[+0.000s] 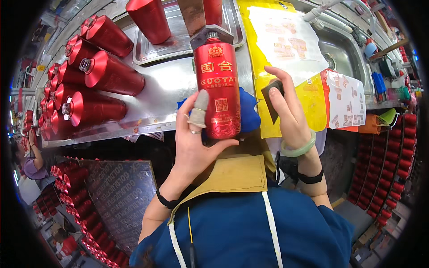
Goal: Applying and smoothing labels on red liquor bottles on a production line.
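A glossy red bottle [219, 94] with gold and white print lies in front of me, its bare threaded neck pointing away, against an angled metal piece [211, 35]. My left hand [193, 145] grips its left side near the base, the thumb stretched below the base. Grey-beige covers [199, 109] sleeve one or more of its fingers. In my right hand [289, 109] a small dark flat piece [271, 102] is pinched between thumb and fingers, apart from the bottle, with one finger raised. Blue cloth [250, 111] shows behind the bottle.
Several red bottles [111, 73] crowd the metal table's left; another [149, 20] stands on a metal tray [185, 53]. White printed sheets [286, 38] lie on yellow plastic at right, beside a sink [346, 49]. Racks of red bottles [384, 165] stand right. A person [38, 158] is far left.
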`<action>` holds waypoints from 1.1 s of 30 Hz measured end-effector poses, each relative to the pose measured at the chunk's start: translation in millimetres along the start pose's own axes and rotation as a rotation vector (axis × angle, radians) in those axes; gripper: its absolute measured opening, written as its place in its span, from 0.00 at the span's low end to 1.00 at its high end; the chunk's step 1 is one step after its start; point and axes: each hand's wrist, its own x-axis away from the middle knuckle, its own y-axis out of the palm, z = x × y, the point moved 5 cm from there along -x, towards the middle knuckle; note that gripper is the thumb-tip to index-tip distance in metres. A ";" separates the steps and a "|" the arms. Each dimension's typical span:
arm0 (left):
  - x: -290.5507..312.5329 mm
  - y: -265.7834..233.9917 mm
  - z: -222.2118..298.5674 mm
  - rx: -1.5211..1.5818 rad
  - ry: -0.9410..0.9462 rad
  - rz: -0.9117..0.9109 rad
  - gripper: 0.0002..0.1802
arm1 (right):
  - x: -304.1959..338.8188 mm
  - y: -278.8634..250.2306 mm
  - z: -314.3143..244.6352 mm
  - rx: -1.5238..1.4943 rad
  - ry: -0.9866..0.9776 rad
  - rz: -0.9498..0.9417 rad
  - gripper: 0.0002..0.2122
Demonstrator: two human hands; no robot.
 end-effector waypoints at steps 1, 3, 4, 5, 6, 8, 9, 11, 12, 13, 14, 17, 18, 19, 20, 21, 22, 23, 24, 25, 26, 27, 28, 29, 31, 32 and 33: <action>-0.8 -0.6 -1.4 -0.006 0.012 -0.007 0.62 | 1.1 4.0 -2.0 -0.097 0.015 0.005 0.18; -1.1 -0.7 -9.2 0.358 -0.071 0.024 0.56 | 1.8 14.3 -6.4 -0.065 -0.021 0.063 0.17; -2.5 0.7 -15.1 0.472 -0.127 0.094 0.44 | 3.5 20.0 -7.7 -0.170 -0.033 0.092 0.17; -2.8 5.1 -20.9 0.564 -0.212 0.106 0.37 | 5.1 24.9 -8.0 -0.273 -0.039 0.128 0.17; -3.3 6.0 -23.0 0.530 -0.208 0.125 0.35 | 8.2 31.3 -10.5 -0.277 -0.090 0.132 0.17; -5.9 9.4 -26.7 0.491 -0.214 0.130 0.33 | 12.0 42.7 -7.2 -0.255 -0.063 0.106 0.14; -6.5 11.2 -27.2 0.488 -0.218 0.113 0.32 | 14.4 46.0 -3.5 -0.171 -0.009 0.085 0.13; -8.0 13.0 -26.2 0.484 -0.217 0.091 0.31 | 16.0 39.8 -3.7 -0.004 -0.141 0.179 0.13; -8.2 12.4 -25.0 0.496 -0.222 0.097 0.31 | 15.0 35.9 1.8 0.058 -0.106 0.173 0.13; -8.2 11.9 -24.3 0.523 -0.242 0.109 0.32 | 15.1 31.7 7.2 0.120 -0.074 0.164 0.13; -7.4 11.1 -20.1 0.503 -0.224 0.109 0.32 | 15.8 23.6 5.8 0.305 -0.153 0.212 0.13; -0.9 0.7 1.1 0.302 -0.036 0.156 0.36 | 15.3 10.7 21.4 0.164 -0.062 0.210 0.13; 3.1 -0.1 11.2 0.048 0.064 0.077 0.39 | 16.0 9.7 24.5 0.161 -0.054 0.190 0.13; 7.6 0.7 20.5 -0.207 0.179 -0.002 0.42 | 16.7 7.1 27.6 0.062 -0.051 0.228 0.13; 9.3 3.8 22.1 -0.239 0.148 -0.023 0.43 | 17.7 5.8 30.2 -0.023 -0.052 0.255 0.13; 10.2 6.2 24.1 -0.251 0.147 -0.032 0.43 | 17.9 5.9 32.3 -0.042 -0.043 0.267 0.13; 10.6 9.6 26.3 -0.337 0.168 -0.038 0.42 | 17.5 7.2 33.4 -0.070 -0.059 0.255 0.13; 10.5 13.7 27.0 -0.421 0.166 -0.058 0.42 | 17.0 8.4 33.0 -0.090 -0.077 0.239 0.13; 9.5 17.9 28.0 -0.482 0.180 -0.053 0.41 | 16.5 8.7 33.3 -0.105 -0.081 0.239 0.13; 8.3 21.5 28.8 -0.518 0.176 -0.035 0.42 | 16.4 8.5 30.2 -0.028 -0.111 0.238 0.13; 7.5 19.3 29.7 -0.496 0.201 0.015 0.42 | 16.3 7.2 26.7 0.042 -0.143 0.258 0.13; 6.7 18.6 30.5 -0.466 0.223 0.039 0.42 | 15.3 7.2 24.1 0.046 -0.149 0.235 0.13; 5.2 16.6 28.7 -0.475 0.220 0.048 0.42 | 15.2 3.9 20.4 0.032 -0.157 0.274 0.13; 3.5 11.5 25.7 -0.393 0.199 0.073 0.43 | 13.8 1.0 18.0 0.008 -0.141 0.308 0.13; 1.3 5.6 22.9 -0.311 0.180 0.099 0.43 | 10.1 -2.7 10.6 -0.022 -0.135 0.301 0.13; 0.3 5.0 20.0 -0.313 0.141 0.056 0.45 | 7.9 -4.1 2.1 0.080 -0.223 0.297 0.13; -0.9 5.9 16.3 -0.317 0.091 0.002 0.46 | 5.8 -4.4 -6.2 0.168 -0.329 0.297 0.13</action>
